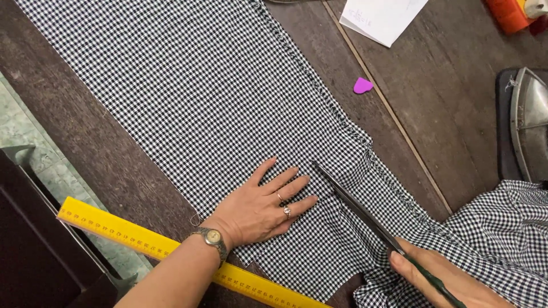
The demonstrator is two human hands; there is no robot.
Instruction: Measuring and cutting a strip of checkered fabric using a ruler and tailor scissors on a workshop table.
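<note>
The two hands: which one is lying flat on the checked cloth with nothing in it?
The left hand, with the rings and wristwatch. It presses flat on the checked cloth, while the right hand grips the scissors.

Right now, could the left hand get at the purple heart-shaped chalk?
Probably yes: the left hand lies flat on the checked fabric, holding nothing, and only fabric and bare table separate it from the purple chalk.

Head camera, close above table [451, 114]
</note>
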